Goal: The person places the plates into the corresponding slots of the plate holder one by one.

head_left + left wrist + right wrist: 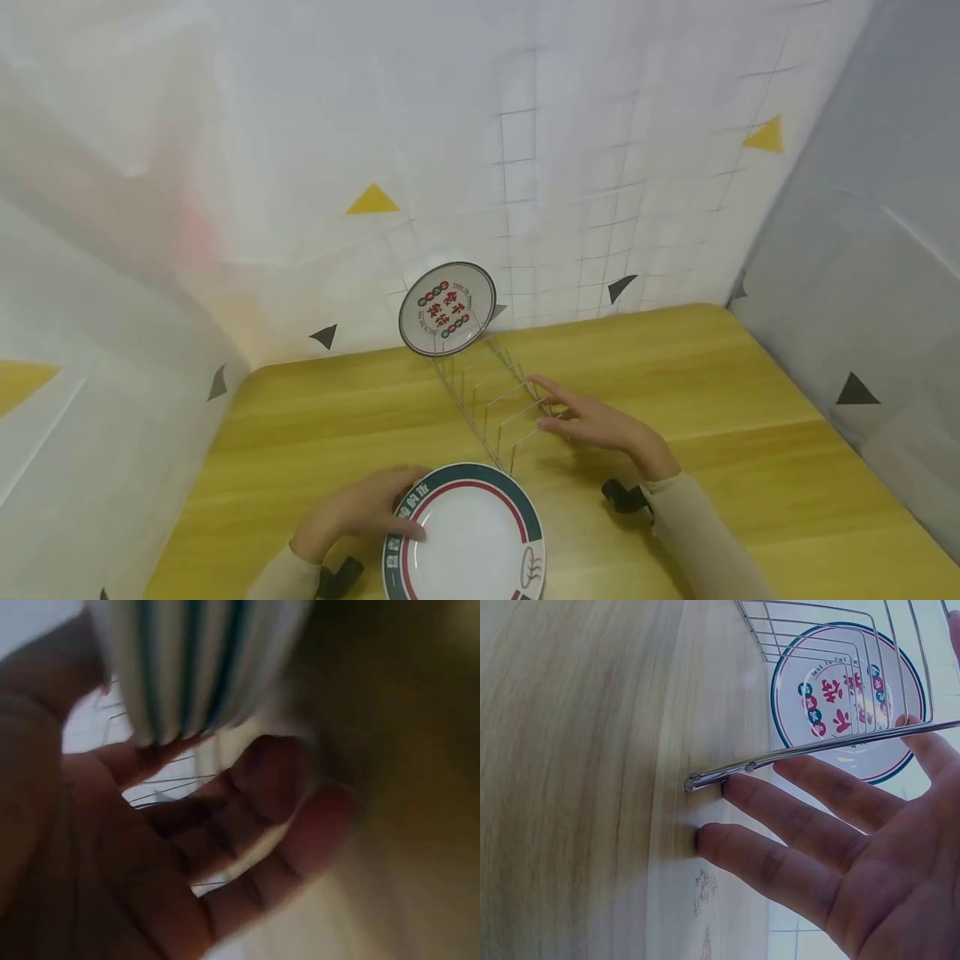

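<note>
My left hand (367, 508) grips a stack of plates (468, 542) by its left edge, thumb over the top rim and fingers beneath. The top plate is white with a dark green and red border. Several striped rims (195, 667) show in the left wrist view. Beyond the stack runs a wire dish rack (487, 400). My right hand (592, 421) is at the rack's right side, its fingers loosely extended; in the right wrist view the fingertips (739, 787) lie along the rack's metal rail (817, 746).
A printed white plate (447, 308) with red characters stands upright at the rack's far end, in front of the white back wall (450, 125). The wood-patterned table (322, 417) ends at this wall. Grey-white sheets (900, 208) close off the sides.
</note>
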A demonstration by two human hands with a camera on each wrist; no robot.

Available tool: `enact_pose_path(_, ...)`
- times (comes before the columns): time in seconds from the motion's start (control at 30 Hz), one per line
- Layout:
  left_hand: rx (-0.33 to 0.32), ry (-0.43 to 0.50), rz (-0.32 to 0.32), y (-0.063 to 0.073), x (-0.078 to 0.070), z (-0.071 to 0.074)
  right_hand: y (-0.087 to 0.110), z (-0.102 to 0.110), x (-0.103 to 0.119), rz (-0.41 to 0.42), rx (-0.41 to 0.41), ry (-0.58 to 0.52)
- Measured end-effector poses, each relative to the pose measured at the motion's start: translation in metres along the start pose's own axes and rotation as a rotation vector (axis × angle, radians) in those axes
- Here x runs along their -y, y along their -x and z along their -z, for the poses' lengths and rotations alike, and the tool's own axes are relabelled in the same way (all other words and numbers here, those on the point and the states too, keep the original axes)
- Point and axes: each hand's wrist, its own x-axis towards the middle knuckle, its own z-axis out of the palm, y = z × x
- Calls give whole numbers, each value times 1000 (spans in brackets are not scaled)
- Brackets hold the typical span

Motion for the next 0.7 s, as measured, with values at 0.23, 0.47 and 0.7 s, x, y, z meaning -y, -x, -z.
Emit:
enact_pose_path(0.23, -40, 49, -3, 6, -2, -2, 3, -1, -4, 23, 3, -16)
enact_pose_path(0.47, -180, 34, 25, 23, -12, 14, 3, -4, -3, 26, 2, -18)
enact_pose_path(0.7, -82, 219, -28, 38, -25, 41, 2, 1, -1, 25, -4, -9)
